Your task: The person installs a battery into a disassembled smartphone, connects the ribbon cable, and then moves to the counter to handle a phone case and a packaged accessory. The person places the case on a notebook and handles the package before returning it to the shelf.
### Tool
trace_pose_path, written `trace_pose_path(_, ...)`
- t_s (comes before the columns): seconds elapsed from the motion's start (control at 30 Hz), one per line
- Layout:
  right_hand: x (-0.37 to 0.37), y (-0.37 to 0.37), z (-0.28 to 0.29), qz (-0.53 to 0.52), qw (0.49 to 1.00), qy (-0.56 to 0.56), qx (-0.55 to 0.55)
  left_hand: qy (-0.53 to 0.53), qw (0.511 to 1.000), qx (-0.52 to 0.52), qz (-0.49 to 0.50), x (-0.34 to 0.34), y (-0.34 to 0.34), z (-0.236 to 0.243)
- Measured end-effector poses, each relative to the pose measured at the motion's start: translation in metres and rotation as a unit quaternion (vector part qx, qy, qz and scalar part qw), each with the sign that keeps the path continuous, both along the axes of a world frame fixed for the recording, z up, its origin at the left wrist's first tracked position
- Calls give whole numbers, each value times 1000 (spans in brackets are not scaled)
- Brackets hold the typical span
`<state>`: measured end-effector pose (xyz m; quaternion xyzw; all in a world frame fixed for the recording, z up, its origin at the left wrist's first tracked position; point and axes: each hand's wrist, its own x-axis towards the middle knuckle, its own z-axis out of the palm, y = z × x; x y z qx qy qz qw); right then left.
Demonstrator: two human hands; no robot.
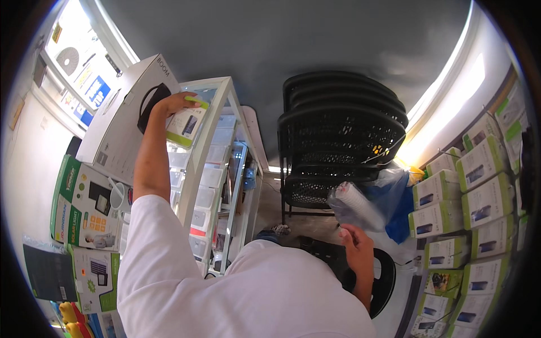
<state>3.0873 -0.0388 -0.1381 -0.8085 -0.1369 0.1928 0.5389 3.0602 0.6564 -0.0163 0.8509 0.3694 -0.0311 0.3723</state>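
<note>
My left arm stretches up and away to the left, and my left hand [179, 103] grips the far edge of a small white and green box [185, 123]. The box shows a picture of a dark device and is at the top of a white-framed glass display case [221, 107]. Right beside that hand is a black strap-like item [151, 108] against a large white carton [121, 115]. My right hand [358, 245] hangs low at my right with its fingers curled in. A small pale spot shows at its fingertips; I cannot make out what it is.
Black folding chairs [344, 135] lean stacked against the grey wall, with plastic-wrapped white cups [358, 203] near them. Hanging white and green boxes [483, 205] line the right side. At left stand a solar light box [93, 205] and a white mug [118, 196].
</note>
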Motion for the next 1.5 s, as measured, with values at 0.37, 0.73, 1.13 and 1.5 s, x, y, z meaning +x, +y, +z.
trace_pose_path(0.37, -20, -12, -2, -49, 999, -4, 17, 63, 954, 293, -20, 4, -51, -7)
trace_pose_path(0.73, -40, -36, 28, -146, 987, -43, -50, -374, 837, 242, -316, 149, -285, 74)
trace_pose_path(1.13, -100, 8, 39, -490, 868, 43, -66, -473, 709, -145, -503, 475, -702, 94)
trace_pose_path(1.5, -128, 64, 40, -634, 769, 28, -83, -430, 696, -246, -519, 522, -729, 70)
